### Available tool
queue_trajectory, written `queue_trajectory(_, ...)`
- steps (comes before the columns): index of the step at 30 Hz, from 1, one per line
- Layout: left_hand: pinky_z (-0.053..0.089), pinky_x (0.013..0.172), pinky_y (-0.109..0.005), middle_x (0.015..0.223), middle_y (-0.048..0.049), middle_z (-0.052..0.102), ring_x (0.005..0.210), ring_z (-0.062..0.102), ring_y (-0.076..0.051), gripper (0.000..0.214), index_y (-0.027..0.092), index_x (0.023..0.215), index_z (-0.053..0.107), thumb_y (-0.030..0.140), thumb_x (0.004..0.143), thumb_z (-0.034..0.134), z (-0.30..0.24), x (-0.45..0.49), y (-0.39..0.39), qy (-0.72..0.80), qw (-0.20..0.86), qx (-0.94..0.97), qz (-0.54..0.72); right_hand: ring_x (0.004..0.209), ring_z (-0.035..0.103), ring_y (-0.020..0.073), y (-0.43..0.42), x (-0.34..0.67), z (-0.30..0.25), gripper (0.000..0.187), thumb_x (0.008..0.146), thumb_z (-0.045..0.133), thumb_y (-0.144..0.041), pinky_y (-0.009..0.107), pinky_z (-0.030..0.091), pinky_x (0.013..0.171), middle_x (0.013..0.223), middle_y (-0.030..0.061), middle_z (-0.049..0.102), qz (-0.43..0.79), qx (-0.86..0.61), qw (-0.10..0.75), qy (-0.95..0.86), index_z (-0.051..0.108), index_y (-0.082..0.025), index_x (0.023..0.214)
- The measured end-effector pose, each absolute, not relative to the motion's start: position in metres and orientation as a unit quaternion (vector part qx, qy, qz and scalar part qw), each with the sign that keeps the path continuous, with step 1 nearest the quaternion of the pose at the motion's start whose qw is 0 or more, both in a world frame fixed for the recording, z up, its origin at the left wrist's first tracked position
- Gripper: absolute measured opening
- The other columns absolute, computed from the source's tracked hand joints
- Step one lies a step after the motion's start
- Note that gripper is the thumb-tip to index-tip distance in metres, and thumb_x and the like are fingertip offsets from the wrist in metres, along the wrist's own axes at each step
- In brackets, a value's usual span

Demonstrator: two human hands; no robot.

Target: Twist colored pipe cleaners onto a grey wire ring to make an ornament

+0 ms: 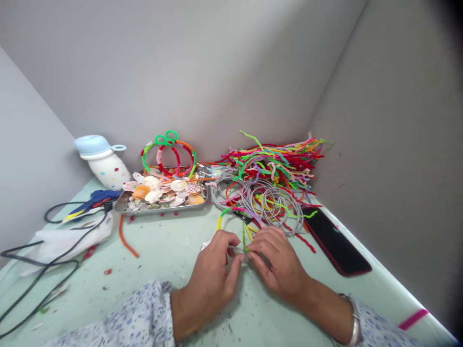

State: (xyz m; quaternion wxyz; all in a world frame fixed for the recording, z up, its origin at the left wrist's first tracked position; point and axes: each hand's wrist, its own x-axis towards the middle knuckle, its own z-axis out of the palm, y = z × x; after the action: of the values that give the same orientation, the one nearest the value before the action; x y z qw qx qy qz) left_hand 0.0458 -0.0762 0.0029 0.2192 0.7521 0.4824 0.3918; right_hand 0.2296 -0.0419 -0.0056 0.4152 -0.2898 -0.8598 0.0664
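Between my hands is a wire ring (237, 248), bare grey on its near side and wrapped in yellow, green, pink and purple fuzzy stems along its far side. My left hand (213, 272) is closed on the ring's left part, thumb and fingers around the wire. The fingers of my right hand (280, 262) pinch a green pipe cleaner (244, 234) where it meets the bare wire; its free end sticks up. Just beyond, partly covered by the ring and my right hand, lie pliers (249, 232) with yellow on the handles.
Grey wire coils (249, 195) lie before a heap of colourful pipe cleaners (275, 161). A metal tray (162, 211) holds shells, with wrapped rings (170, 166) standing at its back. A phone (338, 241) lies right; a white bottle (108, 171) and black cable (54, 264) are left.
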Motion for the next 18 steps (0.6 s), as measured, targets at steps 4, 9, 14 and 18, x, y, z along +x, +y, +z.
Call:
queue_trajectory(4, 0.045, 0.073, -0.027, 0.094, -0.0035, 0.057, 0.085, 0.056, -0.016, 0.012, 0.021, 0.096, 0.052, 0.011, 0.089, 0.048, 0.0034, 0.0446, -0.0745, 0.445, 0.186, 0.781, 0.396, 0.084, 0.055, 0.0201, -0.0419, 0.2297, -0.0049, 0.009, 0.087, 0.051, -0.014, 0.042, 0.041, 0.084, 0.082, 0.0039, 0.06, 0.066, -0.293, 0.417, -0.858, 0.058, -0.018, 0.091)
queue_trajectory(9, 0.047, 0.074, -0.025, 0.094, -0.0029, 0.059, 0.084, 0.058, -0.014, 0.015, 0.022, 0.096, 0.058, 0.011, 0.092, 0.048, 0.0023, 0.0424, -0.0719, 0.418, 0.149, 0.8, 0.404, 0.084, 0.054, 0.0198, -0.0415, 0.2301, -0.0057, 0.009, 0.087, 0.052, -0.013, 0.042, 0.04, 0.084, 0.083, 0.0038, 0.061, 0.068, -0.292, 0.417, -0.858, 0.058, -0.018, 0.092)
queue_trajectory(14, 0.049, 0.072, -0.023, 0.094, -0.0036, 0.061, 0.082, 0.06, -0.013, 0.021, 0.022, 0.101, 0.062, 0.009, 0.091, 0.049, 0.0016, 0.0382, -0.069, 0.403, 0.115, 0.816, 0.398, 0.085, 0.054, 0.0195, -0.0418, 0.2307, -0.0051, 0.01, 0.087, 0.053, -0.013, 0.041, 0.04, 0.083, 0.084, 0.0039, 0.061, 0.073, -0.289, 0.415, -0.86, 0.058, -0.018, 0.093)
queue_trajectory(18, 0.05, 0.069, -0.022, 0.092, -0.0038, 0.062, 0.079, 0.061, -0.012, 0.024, 0.023, 0.103, 0.064, 0.008, 0.089, 0.051, 0.0013, 0.0359, -0.0681, 0.395, 0.094, 0.823, 0.397, 0.086, 0.054, 0.0199, -0.0425, 0.2315, -0.0033, 0.011, 0.086, 0.052, -0.013, 0.041, 0.04, 0.083, 0.084, 0.004, 0.06, 0.081, -0.288, 0.413, -0.86, 0.058, -0.018, 0.094)
